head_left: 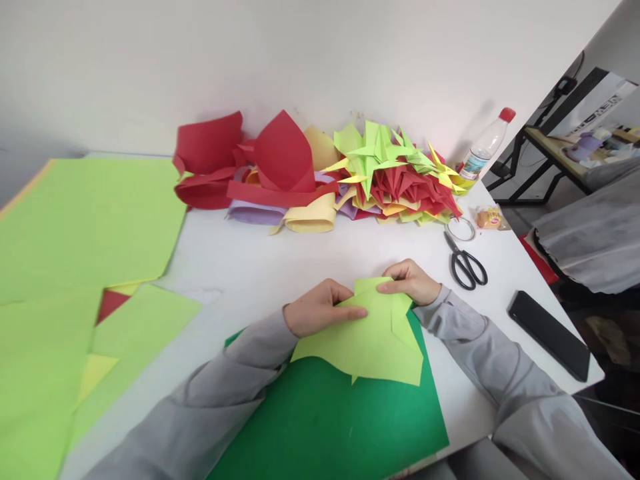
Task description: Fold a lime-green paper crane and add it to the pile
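A light green paper [367, 343], partly folded, lies on a dark green sheet [330, 420] near the table's front edge. My left hand [320, 308] is closed in a pinch on the paper's left upper fold. My right hand [411, 280] pinches the paper's top edge from the right, fingers curled. Both arms wear grey sleeves.
Folded paper shapes in red, green and yellow [395, 173] are heaped at the wall beside curled red and cream scraps [260, 173]. Large light green sheets [75, 267] cover the left. Scissors [467, 263], a tape ring [461, 229], a bottle [485, 147] and a black phone [550, 333] lie to the right.
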`<state>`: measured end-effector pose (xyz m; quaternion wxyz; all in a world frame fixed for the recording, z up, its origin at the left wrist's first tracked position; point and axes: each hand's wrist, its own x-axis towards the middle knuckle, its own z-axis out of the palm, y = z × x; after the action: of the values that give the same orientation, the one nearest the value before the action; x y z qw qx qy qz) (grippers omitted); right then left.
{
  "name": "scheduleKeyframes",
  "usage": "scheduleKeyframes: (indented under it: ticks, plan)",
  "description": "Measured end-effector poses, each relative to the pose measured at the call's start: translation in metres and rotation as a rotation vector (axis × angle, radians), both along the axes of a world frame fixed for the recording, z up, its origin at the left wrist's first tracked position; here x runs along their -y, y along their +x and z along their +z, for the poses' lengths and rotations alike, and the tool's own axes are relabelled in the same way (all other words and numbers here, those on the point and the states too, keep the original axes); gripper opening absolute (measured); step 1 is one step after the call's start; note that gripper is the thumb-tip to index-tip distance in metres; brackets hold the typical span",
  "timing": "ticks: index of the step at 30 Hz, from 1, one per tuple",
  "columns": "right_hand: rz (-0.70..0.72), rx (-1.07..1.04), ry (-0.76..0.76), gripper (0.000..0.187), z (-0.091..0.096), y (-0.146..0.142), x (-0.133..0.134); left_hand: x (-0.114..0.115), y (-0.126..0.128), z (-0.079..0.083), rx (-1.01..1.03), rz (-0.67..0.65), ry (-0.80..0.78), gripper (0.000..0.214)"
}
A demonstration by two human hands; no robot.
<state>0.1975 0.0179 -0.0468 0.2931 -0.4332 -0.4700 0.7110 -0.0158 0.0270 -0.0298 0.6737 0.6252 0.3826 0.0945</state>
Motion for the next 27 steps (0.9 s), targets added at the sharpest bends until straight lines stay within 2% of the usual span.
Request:
scheduleKeyframes:
  ticks: [7, 12, 18, 22, 27]
  plan:
    - [-0.225, 0.022, 0.125, 0.039, -0.0049, 0.0000, -0.0038, -0.0005, -0.0029, -0.0024, -0.023, 0.079, -0.070, 0.039]
    - [-0.185, -0.010, 0.144, 0.039, -0.0044, 0.0030, -0.0067, -0.0023, -0.0043, -0.0053, 0.015, 0.134, -0.112, 0.041]
    - [-0.228, 0.027, 0.181, 0.039, -0.0016, 0.0002, -0.0044, -0.0053, -0.0033, -0.0064, -0.026, 0.114, 0.037, 0.045]
    - [-0.258, 0.015, 0.177, 0.040, -0.0019, -0.0015, -0.0029, -0.0054, -0.0017, -0.0067, 0.062, 0.197, 0.081, 0.042]
    - [-0.302, -0.038, 0.179, 0.039, -0.0061, -0.0016, -0.0030, -0.0018, 0.0005, -0.0077, 0.139, 0.264, -0.040, 0.037]
